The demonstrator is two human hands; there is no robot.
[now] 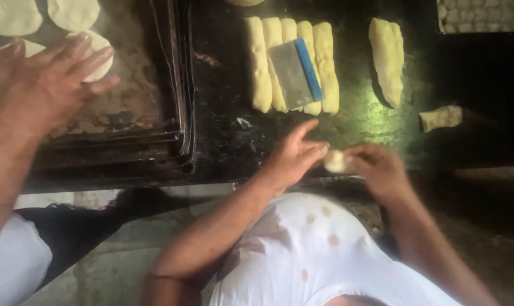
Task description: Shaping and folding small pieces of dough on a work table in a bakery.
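Pale dough ball (335,161): pinched between your left hand (293,156) and right hand (378,167), fingers curled on it, at the bench (223,136) edge. Dough logs (291,62) under a scraper (295,71): uncut. Flattened rounds (73,12) on the tray (155,102): shaped; another person's hand (47,85) presses one.

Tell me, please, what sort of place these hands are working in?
Probably a small bakery or flatbread kitchen: dough logs lined up under a dough scraper on a dark counter, and flattened rounds on a tray.
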